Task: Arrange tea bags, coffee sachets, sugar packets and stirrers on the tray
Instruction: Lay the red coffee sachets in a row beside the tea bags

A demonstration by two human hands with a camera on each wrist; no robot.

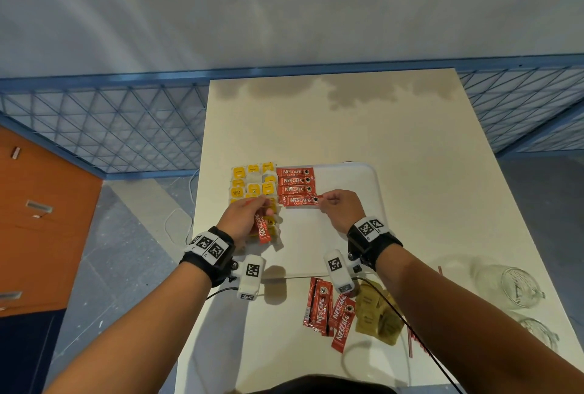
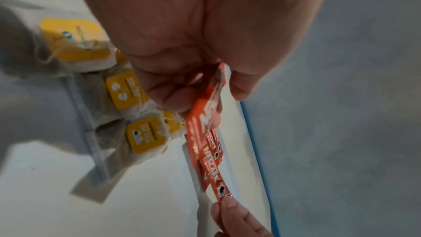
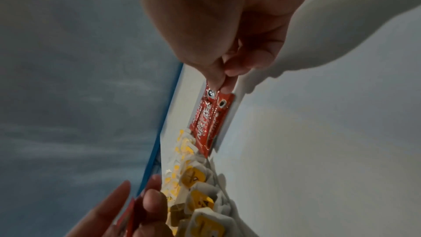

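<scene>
I see the right hand (image 1: 339, 209) pinching the end of the fourth coffee sachet (image 1: 300, 200) on the tray (image 1: 373, 172), beside the tea bags (image 1: 252, 186); left hand (image 1: 243, 220) grips a spare sachet (image 1: 263, 229) over them. Wrist cams show the pinch close-up; only head cam shows loose sachets (image 1: 328, 310), sugar packets (image 1: 377, 314) & stirrers (image 1: 410, 341) on the surface (image 1: 347, 128). Tray's right half is open.

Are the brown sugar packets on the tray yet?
No. The brown sugar packets lie on the table, nearer the person than the tray.

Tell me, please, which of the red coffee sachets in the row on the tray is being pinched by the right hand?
The nearest, fourth sachet in the row: the right hand pinches its right end, and it lies slightly askew, while the three sachets beyond it lie flat and untouched.
</scene>
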